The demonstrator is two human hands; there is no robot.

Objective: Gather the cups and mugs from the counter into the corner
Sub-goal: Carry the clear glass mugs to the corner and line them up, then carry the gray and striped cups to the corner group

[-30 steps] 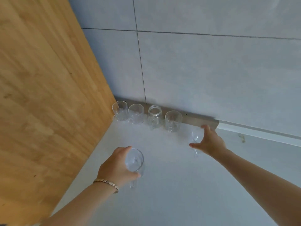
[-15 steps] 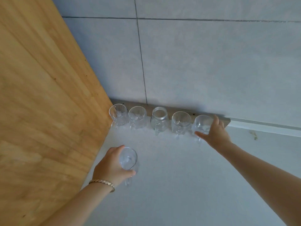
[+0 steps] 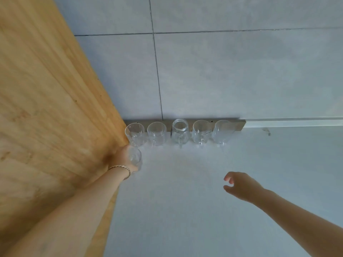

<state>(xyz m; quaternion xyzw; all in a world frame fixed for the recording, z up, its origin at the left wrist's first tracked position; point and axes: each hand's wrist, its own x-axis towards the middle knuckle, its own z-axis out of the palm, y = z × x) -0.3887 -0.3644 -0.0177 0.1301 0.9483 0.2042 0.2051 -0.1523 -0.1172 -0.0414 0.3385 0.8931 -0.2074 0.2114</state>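
Left hand (image 3: 124,158) grip around glass mug (image 3: 135,158) by wooden panel (image 3: 46,108); right hand (image 3: 239,185) open, empty

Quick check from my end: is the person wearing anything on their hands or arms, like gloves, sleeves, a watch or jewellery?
No gloves and no sleeves in view: both forearms are bare up to the frame edge. The left hand has a thin bracelet of small pale metallic links around the wrist. The right hand and its wrist carry nothing: no watch, band or ring that I can make out.
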